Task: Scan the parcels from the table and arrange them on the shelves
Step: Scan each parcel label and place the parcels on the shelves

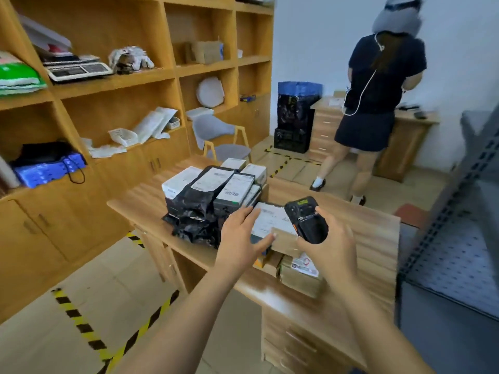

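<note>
Parcels (216, 190) stacked on table (364, 238), left hand (240, 236) spread over one, right hand (332, 244) gripping scanner (307, 220)

White wall (324, 36), beige tiled floor (40, 352) — yellow-black tape (78, 323); grey chair (216, 130), wooden desk (322, 122) behind.

Parcel labels (237, 188) too blurred to read — scanner (306, 220) hides part of the near parcel (266, 220); grey shelving (459, 238) cut off right.

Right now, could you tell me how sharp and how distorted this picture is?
Head view: the lens bows the shelves at left; the frame is soft, labels on the parcels are unreadable; the scanner in the right hand is clearest; light even, no glare.
</note>
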Demonstrator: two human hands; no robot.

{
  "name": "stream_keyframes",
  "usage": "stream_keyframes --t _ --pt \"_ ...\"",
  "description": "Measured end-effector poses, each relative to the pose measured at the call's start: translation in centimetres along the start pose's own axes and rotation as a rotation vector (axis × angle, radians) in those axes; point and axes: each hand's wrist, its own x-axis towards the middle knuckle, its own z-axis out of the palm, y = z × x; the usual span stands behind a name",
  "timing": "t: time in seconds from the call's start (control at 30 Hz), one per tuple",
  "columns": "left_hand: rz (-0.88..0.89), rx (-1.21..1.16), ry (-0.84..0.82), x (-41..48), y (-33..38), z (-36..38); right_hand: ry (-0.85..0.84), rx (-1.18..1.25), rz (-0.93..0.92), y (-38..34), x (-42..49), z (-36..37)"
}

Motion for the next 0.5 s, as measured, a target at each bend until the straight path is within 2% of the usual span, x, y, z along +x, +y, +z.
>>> stream_keyframes --t 0.13,0.23,0.4,0.5 --pt "0.046 -0.021 -0.098 1.8 0.2 3.7 0.03 -0.085 0.091 3.5 0.7 -0.4" --pt "0.016 -0.001 -0.219 3.3 0.1 6.5 0.06 -0.141 0.151 5.4 0.7 0.1" --pt "-0.216 -0.03 -0.433 5.3 0.7 10.6 0.095 -0.205 0.273 6.5 0.4 0.7" --pt "-0.343 -0.095 -0.485 5.8 1.4 12.6 0.119 -0.255 0.323 6.4 0.6 0.7"
